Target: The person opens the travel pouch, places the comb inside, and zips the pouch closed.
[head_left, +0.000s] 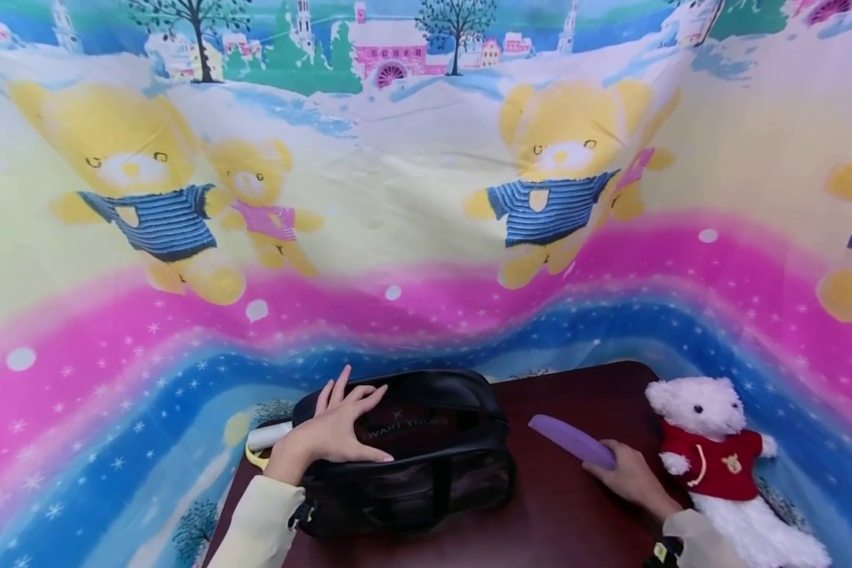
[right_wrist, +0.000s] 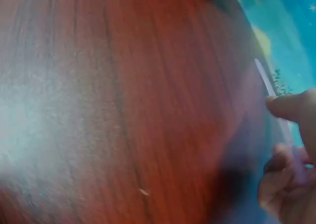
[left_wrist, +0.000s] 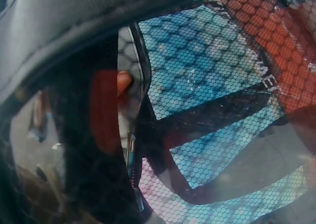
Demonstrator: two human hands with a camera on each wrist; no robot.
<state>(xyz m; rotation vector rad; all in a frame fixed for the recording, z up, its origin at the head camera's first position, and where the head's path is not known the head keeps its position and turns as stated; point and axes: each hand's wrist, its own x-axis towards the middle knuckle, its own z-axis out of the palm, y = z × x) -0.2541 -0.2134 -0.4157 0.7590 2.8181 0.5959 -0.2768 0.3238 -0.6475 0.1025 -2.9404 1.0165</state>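
Note:
A black toiletry bag (head_left: 436, 489) with mesh and a carrying handle lies on the dark red table. My left hand (head_left: 337, 426) is at its opening, thumb along the near rim and the other fingers spread toward the far side. The left wrist view looks through the bag's clear and mesh panels (left_wrist: 197, 66), where a zipper (left_wrist: 144, 71) and a fingertip (left_wrist: 123, 82) show. Right of the bag, my right hand (head_left: 632, 477) pinches a long, flat purple comb (head_left: 571, 440), its teeth not distinguishable. In the right wrist view the comb (right_wrist: 264, 76) appears edge-on between thumb and fingers.
A white plush bear (head_left: 717, 465) in a red shirt leans at the table's right edge. Behind the bag's left end lie a white cylindrical thing (head_left: 270, 435) and a yellow loop (head_left: 254, 457). Printed cloth (head_left: 397, 173) hangs around the table (head_left: 554, 521).

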